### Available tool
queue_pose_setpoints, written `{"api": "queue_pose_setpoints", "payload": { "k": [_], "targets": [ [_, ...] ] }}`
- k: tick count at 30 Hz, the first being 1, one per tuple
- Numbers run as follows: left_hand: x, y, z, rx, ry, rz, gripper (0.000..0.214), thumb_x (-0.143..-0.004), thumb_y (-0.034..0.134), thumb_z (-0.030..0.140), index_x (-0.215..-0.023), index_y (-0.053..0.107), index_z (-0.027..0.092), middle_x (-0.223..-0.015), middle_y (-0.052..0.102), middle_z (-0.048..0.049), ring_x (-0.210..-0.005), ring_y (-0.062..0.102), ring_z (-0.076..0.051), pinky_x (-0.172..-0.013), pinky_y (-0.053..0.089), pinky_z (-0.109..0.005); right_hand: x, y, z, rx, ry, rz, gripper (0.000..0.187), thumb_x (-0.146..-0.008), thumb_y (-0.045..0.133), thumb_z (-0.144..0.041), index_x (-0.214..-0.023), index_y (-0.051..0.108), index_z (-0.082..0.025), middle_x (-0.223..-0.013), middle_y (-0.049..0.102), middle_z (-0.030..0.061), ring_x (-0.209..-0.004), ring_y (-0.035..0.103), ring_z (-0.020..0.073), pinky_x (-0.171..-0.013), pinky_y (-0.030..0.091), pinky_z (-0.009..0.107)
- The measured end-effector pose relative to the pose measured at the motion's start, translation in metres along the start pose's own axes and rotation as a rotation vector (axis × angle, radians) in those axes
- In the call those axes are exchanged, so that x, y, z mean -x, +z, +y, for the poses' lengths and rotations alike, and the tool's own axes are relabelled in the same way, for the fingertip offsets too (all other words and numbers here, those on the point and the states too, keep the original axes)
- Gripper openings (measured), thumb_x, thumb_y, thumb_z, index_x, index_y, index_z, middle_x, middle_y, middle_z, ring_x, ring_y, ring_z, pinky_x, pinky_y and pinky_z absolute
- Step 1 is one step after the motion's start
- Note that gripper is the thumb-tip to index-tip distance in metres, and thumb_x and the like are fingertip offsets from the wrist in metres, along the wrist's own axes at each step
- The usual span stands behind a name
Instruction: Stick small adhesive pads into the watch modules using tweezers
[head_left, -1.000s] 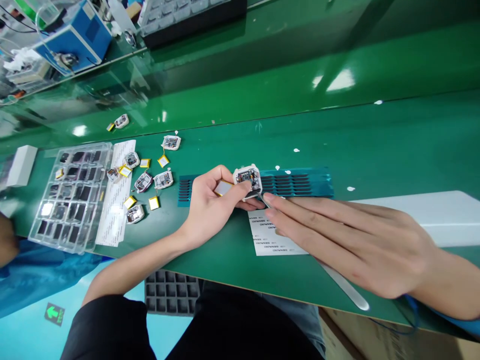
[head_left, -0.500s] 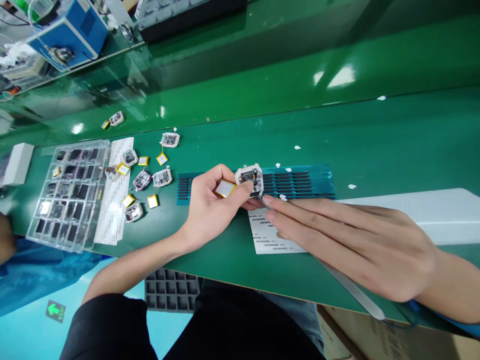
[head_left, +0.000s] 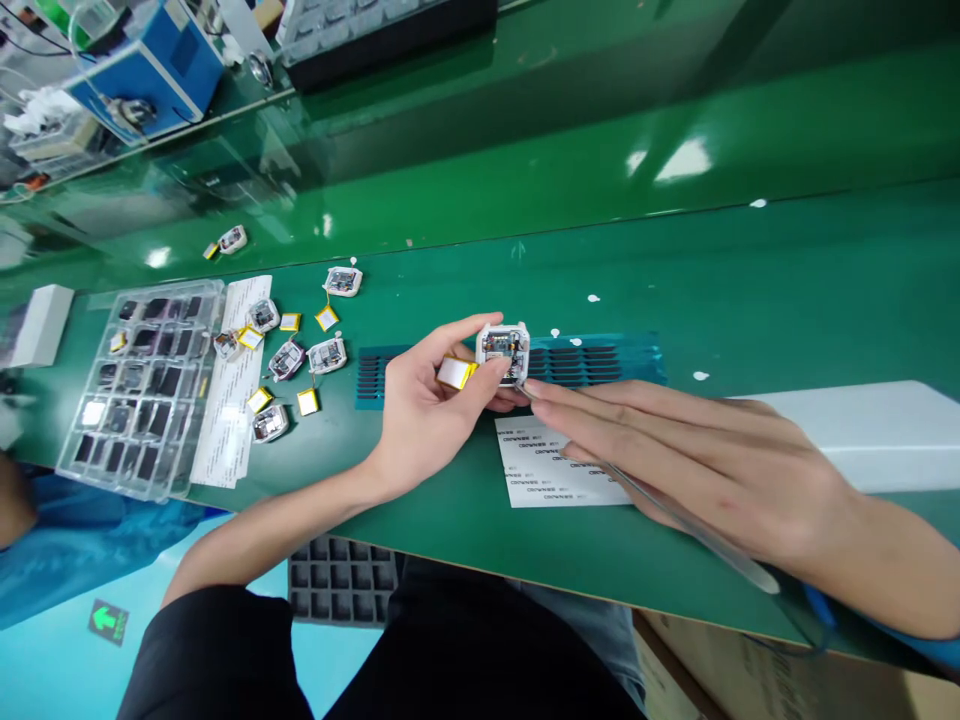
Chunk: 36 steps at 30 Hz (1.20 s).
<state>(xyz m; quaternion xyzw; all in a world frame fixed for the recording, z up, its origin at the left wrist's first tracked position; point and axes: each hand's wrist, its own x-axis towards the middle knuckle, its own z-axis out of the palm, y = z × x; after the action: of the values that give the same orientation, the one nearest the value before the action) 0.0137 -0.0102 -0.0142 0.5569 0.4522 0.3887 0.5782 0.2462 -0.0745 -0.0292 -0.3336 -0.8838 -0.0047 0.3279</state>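
Note:
My left hand (head_left: 427, 405) pinches a small white square device (head_left: 504, 352) with its circuit board exposed, and a yellow-edged battery (head_left: 454, 373) hangs beside it under my fingers. My right hand (head_left: 697, 465) holds metal tweezers (head_left: 675, 520), fingers stretched along them, with the tip touching the device's lower edge. Both hands hover above a white label sheet (head_left: 536, 475) and a teal slotted strip (head_left: 600, 362) on the green table.
A clear compartment tray (head_left: 135, 385) lies at the left beside a paper strip (head_left: 232, 400). Several more white devices (head_left: 328, 355) and yellow batteries (head_left: 307, 402) are scattered between tray and hands. A white board (head_left: 877, 430) lies at right. Another person's blue sleeve (head_left: 67, 550) shows at lower left.
My left hand has lifted and turned the device slightly up and to the right. My right hand with the tweezers followed, keeping the tip at the device.

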Motion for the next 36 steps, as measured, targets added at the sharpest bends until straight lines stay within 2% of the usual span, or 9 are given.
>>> {"api": "queue_pose_setpoints", "payload": {
  "k": [5,9,14,17,21,24,29,33,36],
  "targets": [
    [-0.030,-0.015,-0.009,-0.307,0.186,-0.048,0.049,-0.095,0.073,0.032,-0.141,0.068,0.017,-0.087,0.079,-0.0030,-0.073,0.074,-0.017,-0.071,0.061,-0.028,0.004,0.000,0.010,0.033,-0.023,0.020,0.074,-0.104,0.061,-0.004,-0.172,0.035,-0.018,-0.151,0.068,0.0061,-0.129,0.074,0.0238,-0.113,0.065,0.038],
    [-0.100,-0.050,-0.013,-0.912,0.494,-0.015,0.042,-0.092,0.061,0.015,-0.132,0.074,0.013,-0.104,0.082,-0.0114,-0.097,0.076,-0.027,-0.094,0.059,-0.041,0.005,-0.002,0.012,0.064,-0.062,0.026,0.069,-0.108,0.055,-0.008,-0.173,0.033,-0.020,-0.151,0.067,0.0039,-0.126,0.076,0.0226,-0.113,0.066,0.038],
    [-0.169,-0.105,-0.002,-1.271,0.518,0.120,0.049,-0.087,0.063,0.014,-0.134,0.074,0.014,-0.137,0.074,-0.0204,-0.127,0.066,-0.040,-0.112,0.051,-0.057,0.005,-0.003,0.013,0.094,-0.126,0.054,0.068,-0.104,0.059,-0.001,-0.168,0.040,-0.010,-0.151,0.068,0.0069,-0.126,0.075,0.0216,-0.122,0.057,0.035],
    [-0.166,-0.139,0.016,-1.362,0.427,0.128,0.049,-0.084,0.063,0.013,-0.131,0.077,0.011,-0.138,0.073,-0.0231,-0.129,0.065,-0.041,-0.116,0.049,-0.060,0.005,-0.001,0.013,0.111,-0.137,0.067,0.063,-0.107,0.054,-0.004,-0.168,0.041,-0.010,-0.152,0.067,0.0073,-0.128,0.074,0.0219,-0.122,0.057,0.035],
    [-0.133,-0.175,0.039,-1.335,0.186,-0.224,0.044,-0.084,0.071,0.028,-0.125,0.080,0.016,-0.130,0.080,-0.0133,-0.123,0.072,-0.033,-0.114,0.054,-0.049,0.005,0.002,0.012,0.127,-0.151,0.111,0.061,-0.110,0.048,-0.006,-0.170,0.039,-0.014,-0.151,0.068,0.0058,-0.127,0.075,0.0213,-0.113,0.063,0.035],
    [-0.115,-0.187,0.042,-1.256,0.162,-0.248,0.046,-0.082,0.074,0.031,-0.126,0.078,0.016,-0.137,0.078,-0.0118,-0.126,0.072,-0.031,-0.112,0.055,-0.043,0.004,0.003,0.011,0.147,-0.162,0.126,0.065,-0.108,0.048,-0.002,-0.170,0.038,-0.014,-0.149,0.069,0.0055,-0.123,0.076,0.0211,-0.104,0.067,0.034],
    [-0.110,-0.168,0.026,-1.170,0.271,-0.063,0.023,-0.086,0.067,0.023,-0.108,0.068,0.016,-0.105,0.081,-0.0101,-0.103,0.077,-0.026,-0.095,0.058,-0.038,-0.005,-0.005,0.007,0.179,-0.162,0.102,0.066,-0.108,0.051,-0.003,-0.171,0.035,-0.015,-0.145,0.071,0.0048,-0.119,0.078,0.0226,-0.094,0.071,0.038],
    [-0.103,-0.112,0.008,-0.573,0.343,0.023,0.017,-0.099,0.061,0.034,-0.104,0.053,0.020,-0.084,0.073,-0.0016,-0.068,0.070,-0.014,-0.070,0.055,-0.027,-0.013,-0.009,0.007,0.221,-0.114,0.057,0.053,-0.105,0.065,-0.010,-0.157,0.055,-0.011,-0.140,0.075,0.0093,-0.120,0.077,0.0307,-0.089,0.071,0.046],
    [-0.081,-0.059,0.003,-0.216,0.354,-0.088,0.034,-0.093,0.077,0.044,-0.099,0.054,0.020,-0.081,0.070,0.0001,-0.062,0.061,-0.009,-0.062,0.048,-0.021,-0.014,-0.006,0.009,0.156,-0.038,0.126,0.047,-0.101,0.063,-0.001,-0.147,0.062,-0.013,-0.130,0.079,0.0120,-0.115,0.078,0.0301,-0.090,0.070,0.046]
  ]
}}
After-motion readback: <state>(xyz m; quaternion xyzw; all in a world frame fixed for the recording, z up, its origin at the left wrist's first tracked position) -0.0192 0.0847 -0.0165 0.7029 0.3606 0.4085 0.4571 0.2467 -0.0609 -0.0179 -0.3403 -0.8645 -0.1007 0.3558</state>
